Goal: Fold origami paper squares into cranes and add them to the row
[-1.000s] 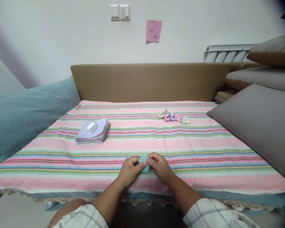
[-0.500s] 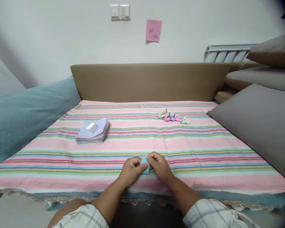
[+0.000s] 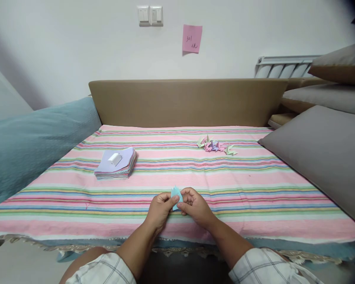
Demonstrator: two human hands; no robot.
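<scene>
A small folded piece of light blue paper (image 3: 175, 193) is held upright between my two hands, just above the striped cloth near its front edge. My left hand (image 3: 160, 206) pinches its left side, thumb across the front. With thumb and bent fingers, my right hand (image 3: 195, 205) grips its right edge. The paper's top end shows several uneven points. Farther back on the right lie several folded paper cranes (image 3: 214, 146) in pink, purple and pale green. To the left stands a stack of coloured paper sheets (image 3: 115, 173) with a small white block (image 3: 115, 159) on top.
Underneath is a striped cloth (image 3: 154, 165) over a seat or bed. A brown backrest (image 3: 186, 102) closes the far side. Grey cushions (image 3: 322, 146) pile up on the right, and a blue padded armrest (image 3: 41, 134) borders the left.
The blue paper has shifted slightly left and up, and its pointed top now shows more. My right thumb has moved down to the paper's lower right edge.
</scene>
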